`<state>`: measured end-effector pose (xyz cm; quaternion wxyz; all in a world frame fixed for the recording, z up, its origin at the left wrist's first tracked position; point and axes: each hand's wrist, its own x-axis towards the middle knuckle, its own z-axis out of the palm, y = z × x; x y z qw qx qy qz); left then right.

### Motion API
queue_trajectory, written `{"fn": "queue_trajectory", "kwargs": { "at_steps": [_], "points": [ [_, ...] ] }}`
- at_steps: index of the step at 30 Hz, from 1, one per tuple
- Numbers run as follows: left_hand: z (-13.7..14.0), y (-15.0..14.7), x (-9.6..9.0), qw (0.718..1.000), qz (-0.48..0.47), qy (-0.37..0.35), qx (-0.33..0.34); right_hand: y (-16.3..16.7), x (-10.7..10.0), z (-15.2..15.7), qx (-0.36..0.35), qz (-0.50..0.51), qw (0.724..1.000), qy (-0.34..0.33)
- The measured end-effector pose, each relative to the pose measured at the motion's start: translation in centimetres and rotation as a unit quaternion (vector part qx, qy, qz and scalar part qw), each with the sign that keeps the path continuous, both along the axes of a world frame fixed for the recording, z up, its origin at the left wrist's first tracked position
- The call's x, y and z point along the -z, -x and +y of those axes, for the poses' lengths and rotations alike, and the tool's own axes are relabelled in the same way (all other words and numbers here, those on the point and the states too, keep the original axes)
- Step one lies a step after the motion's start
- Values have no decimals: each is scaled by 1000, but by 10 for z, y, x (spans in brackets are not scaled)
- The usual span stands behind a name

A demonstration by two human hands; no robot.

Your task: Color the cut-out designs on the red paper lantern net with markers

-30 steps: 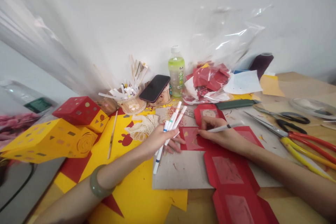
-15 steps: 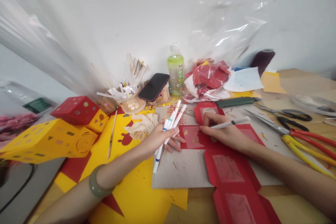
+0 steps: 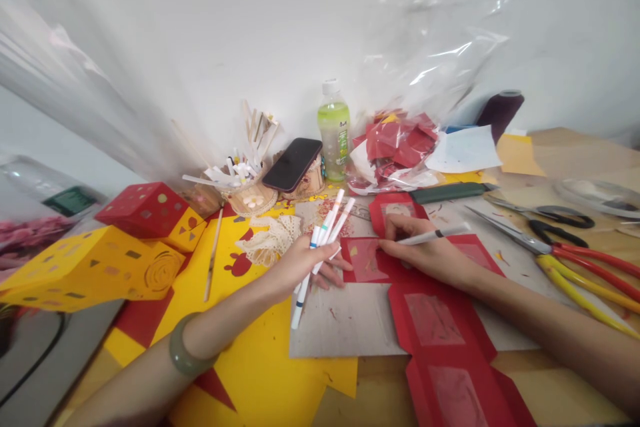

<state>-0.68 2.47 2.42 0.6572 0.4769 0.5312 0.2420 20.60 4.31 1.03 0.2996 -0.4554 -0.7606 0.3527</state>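
Note:
Several white markers [image 3: 329, 227] with coloured bands are clasped in my left hand [image 3: 305, 259], its fingertips resting by the left edge of the red paper. My right hand [image 3: 425, 247] is closed around another white marker [image 3: 423, 236] with a dark band. Its tip, hidden by the fingers, is close to a translucent window in the left flap of the red cut-out paper [image 3: 430, 290]. This paper lies flat, shaped like an unfolded box, with several translucent panels bearing faint drawn lines. A grey board [image 3: 350, 330] lies beneath it.
Scissors with red and yellow handles [image 3: 555, 253], black-handled scissors [image 3: 565, 217] and a green cutter [image 3: 450, 193] lie to the right. Behind stand a drink bottle [image 3: 334, 133], a phone [image 3: 293, 164] and a bag of red scraps [image 3: 400, 147]. Paper boxes [image 3: 75, 267] sit left on yellow paper [image 3: 260, 353].
The whole view has shifted very slightly. Both hands stay in nearly the same place with the same markers in them.

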Motion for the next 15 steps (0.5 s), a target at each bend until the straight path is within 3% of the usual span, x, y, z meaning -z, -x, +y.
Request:
{"fn": "queue_trajectory", "kwargs": {
  "at_steps": [15],
  "points": [
    [1,3,5,1000,-7,-19,12,0,3,1,-2,-15,1000,-7]
  ]
}}
